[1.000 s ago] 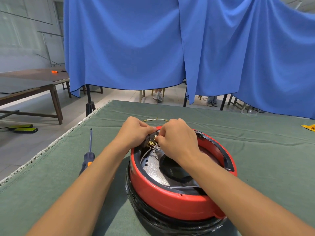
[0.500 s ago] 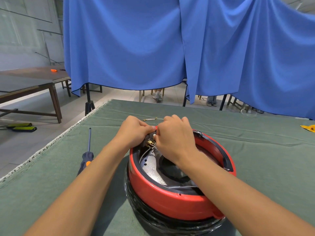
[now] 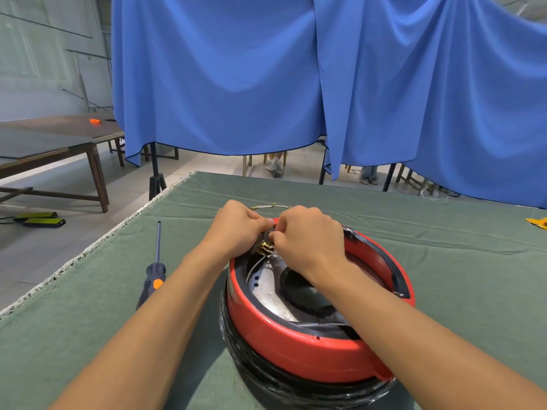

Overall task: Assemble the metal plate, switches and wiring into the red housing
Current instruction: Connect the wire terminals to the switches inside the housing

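Red housing (image 3: 299, 347) sits upside-down on a black wrapped base (image 3: 296, 389), near the front edge of the green-covered surface (image 3: 88, 335), a bit right of centre. Metal plate (image 3: 266, 294) lies inside the housing, speckled silver, with a dark ring-shaped opening to its right. At the housing's far rim, a small switch with brass terminals (image 3: 264, 247) and thin white wiring (image 3: 255, 266) running down from it along the plate. Both hands meet right over that switch: left hand (image 3: 236, 229) curled, its fingers pinching the switch from the left; right hand (image 3: 307, 238) curled, its fingers pinching at the terminals or a wire end from the right. Fingers of both hands clamped together on the small parts; exactly which part each one holds is hard to make out, fingertips mostly hidden behind knuckles. Right forearm crosses the housing and hides part of the plate and the near rim. Loose wire piece (image 3: 269, 206) lies on the surface just beyond the hands. Screwdriver (image 3: 155, 270) with dark and orange handle lies left of the housing, tip pointing to the far edge. Yellow item (image 3: 537, 222) at the right edge, cut off. Blue curtain (image 3: 296, 84) hangs behind the far edge.
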A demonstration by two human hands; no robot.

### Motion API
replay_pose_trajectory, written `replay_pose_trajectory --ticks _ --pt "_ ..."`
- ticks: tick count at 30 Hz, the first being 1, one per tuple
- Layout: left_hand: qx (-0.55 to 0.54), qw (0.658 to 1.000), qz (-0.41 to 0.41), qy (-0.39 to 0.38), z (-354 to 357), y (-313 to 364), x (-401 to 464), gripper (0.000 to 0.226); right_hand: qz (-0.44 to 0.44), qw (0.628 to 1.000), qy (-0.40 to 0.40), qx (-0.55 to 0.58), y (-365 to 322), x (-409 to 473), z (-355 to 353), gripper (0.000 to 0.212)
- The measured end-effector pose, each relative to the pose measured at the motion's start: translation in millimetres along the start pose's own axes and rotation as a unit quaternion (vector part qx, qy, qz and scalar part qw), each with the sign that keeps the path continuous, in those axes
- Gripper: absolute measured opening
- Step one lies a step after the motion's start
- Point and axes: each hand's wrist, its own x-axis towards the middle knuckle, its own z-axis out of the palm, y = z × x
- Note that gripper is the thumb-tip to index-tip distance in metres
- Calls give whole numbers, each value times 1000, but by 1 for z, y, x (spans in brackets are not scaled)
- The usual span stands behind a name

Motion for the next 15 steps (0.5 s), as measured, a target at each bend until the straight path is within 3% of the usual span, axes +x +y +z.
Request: replay_pose_trajectory --ticks 5,10,15 --pt "-4 1000 0 -3 1 -1 0 24 14 1000 -15 24 3 1 2 17" --pt "-19 1000 -7 0 3 -1 -3 24 26 992 -78 100 15 4 -1 22" --pt "-47 999 -18 2 3 0 -3 20 29 992 -21 121 13 -1 -7 14"
